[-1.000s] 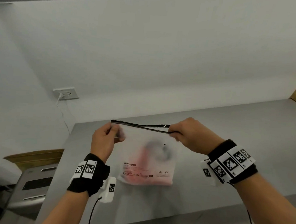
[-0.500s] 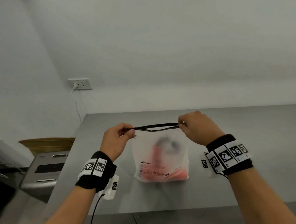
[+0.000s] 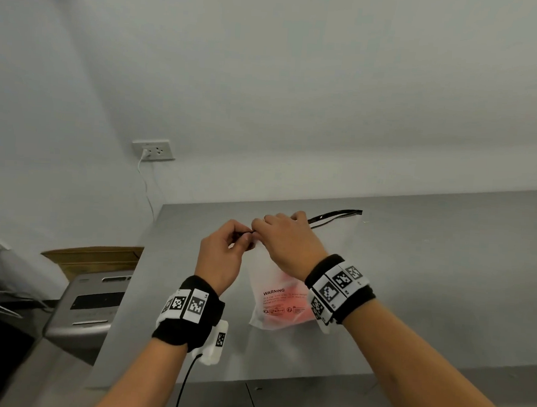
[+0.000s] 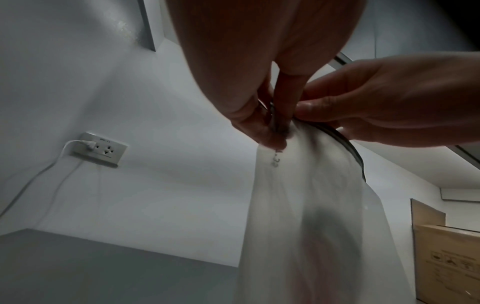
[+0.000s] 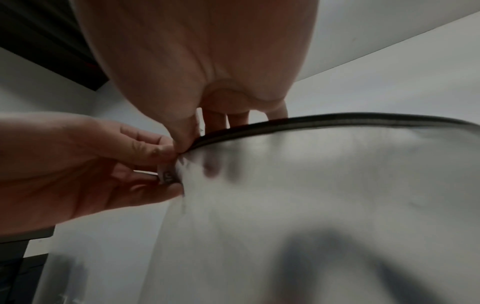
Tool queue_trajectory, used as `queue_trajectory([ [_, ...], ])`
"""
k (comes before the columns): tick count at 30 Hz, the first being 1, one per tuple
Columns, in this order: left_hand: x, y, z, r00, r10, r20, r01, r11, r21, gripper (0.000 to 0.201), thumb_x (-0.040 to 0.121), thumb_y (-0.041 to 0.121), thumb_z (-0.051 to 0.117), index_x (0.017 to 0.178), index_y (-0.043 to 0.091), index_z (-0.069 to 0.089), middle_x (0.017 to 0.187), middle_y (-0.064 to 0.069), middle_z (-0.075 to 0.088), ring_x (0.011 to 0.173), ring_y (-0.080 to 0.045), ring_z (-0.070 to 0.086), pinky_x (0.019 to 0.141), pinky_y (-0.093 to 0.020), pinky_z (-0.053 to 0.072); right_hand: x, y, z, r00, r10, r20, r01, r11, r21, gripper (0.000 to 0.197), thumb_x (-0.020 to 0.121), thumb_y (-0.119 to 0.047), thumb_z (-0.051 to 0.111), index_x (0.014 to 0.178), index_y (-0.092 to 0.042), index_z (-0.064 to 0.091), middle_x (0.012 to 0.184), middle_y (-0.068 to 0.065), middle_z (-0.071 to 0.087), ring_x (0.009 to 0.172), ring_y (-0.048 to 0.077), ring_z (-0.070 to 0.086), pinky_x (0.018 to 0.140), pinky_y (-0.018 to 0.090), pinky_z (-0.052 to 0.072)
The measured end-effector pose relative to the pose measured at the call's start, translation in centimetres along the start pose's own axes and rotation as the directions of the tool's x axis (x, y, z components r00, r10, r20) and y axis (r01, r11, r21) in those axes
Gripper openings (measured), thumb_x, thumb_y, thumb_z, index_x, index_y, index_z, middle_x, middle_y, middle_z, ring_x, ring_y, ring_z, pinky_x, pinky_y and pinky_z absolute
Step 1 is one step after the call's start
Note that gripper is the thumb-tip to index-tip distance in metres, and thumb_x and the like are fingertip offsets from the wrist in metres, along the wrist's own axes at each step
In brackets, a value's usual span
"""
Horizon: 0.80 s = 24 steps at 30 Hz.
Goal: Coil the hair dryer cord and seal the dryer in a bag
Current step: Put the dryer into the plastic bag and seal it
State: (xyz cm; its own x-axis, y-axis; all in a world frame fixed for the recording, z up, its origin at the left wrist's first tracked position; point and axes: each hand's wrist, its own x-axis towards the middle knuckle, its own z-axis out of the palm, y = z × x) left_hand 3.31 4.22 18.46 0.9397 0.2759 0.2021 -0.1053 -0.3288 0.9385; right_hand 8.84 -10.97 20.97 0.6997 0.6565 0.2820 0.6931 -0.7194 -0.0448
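Bag (image 3: 290,296): frosted white plastic, held upright at frame centre in the head view, its bottom resting on the steel table (image 3: 445,277). Red "WARNING" print low on its front. I read the hair dryer (image 3: 285,311) only as a reddish-pink blur through the plastic, low in the bag; the cord I cannot make out.

Black zip strip (image 3: 335,216) runs along the bag's top edge, and its free right end rises toward upper right of centre.

Left hand (image 3: 223,257): thumb and fingers pinched on the bag's top left corner. Right hand (image 3: 286,245): just beside it, touching it, fingers pinched on the zip strip at the same corner. Both hands clamped on the bag.

Outward: wall socket (image 3: 153,149) with a white plug, upper left. Cardboard box (image 3: 94,258) at left edge of table.
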Motion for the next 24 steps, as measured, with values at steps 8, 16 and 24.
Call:
queue_trajectory([
  [8, -0.3, 0.2, 0.3, 0.997, 0.023, -0.080, -0.019, 0.998, 0.055, 0.020, 0.094, 0.006, 0.063, 0.082, 0.021, 0.065, 0.079, 0.003, 0.074, 0.081, -0.012, 0.074, 0.088, -0.044, 0.059, -2.0, 5.2, -1.0, 1.000, 0.008, 0.021, -0.007, 0.999, -0.047, 0.023, 0.106, -0.036, 0.035, 0.104, -0.026, 0.056, 0.092, -0.007, 0.063, 0.084, 0.023, 0.056, 0.084, 0.044, 0.039],
  [16, 0.2, -0.3, 0.2, 0.995, -0.001, -0.102, 0.005, 0.999, 0.032, 0.018, 0.095, 0.006, 0.062, 0.083, 0.019, 0.065, 0.079, 0.003, 0.074, 0.082, -0.013, 0.074, 0.091, -0.045, 0.058, -6.0, 14.4, -2.1, 0.966, 0.243, 0.087, -0.233, 0.966, -0.109, 0.025, 0.104, -0.038, 0.036, 0.104, -0.026, 0.058, 0.095, -0.006, 0.063, 0.090, 0.024, 0.061, 0.075, 0.038, 0.036],
  [24, -0.2, 0.1, 0.7, 0.997, 0.081, -0.016, -0.079, 0.995, 0.066, 0.013, 0.097, 0.006, 0.061, 0.088, 0.016, 0.064, 0.083, 0.000, 0.075, 0.086, -0.011, 0.073, 0.090, -0.036, 0.058, -5.1, 12.8, -1.3, 0.939, 0.187, 0.287, -0.226, 0.968, 0.109, 0.046, 0.091, -0.035, 0.057, 0.136, -0.027, 0.052, 0.135, -0.002, 0.056, 0.120, 0.023, 0.057, 0.101, 0.044, 0.044],
])
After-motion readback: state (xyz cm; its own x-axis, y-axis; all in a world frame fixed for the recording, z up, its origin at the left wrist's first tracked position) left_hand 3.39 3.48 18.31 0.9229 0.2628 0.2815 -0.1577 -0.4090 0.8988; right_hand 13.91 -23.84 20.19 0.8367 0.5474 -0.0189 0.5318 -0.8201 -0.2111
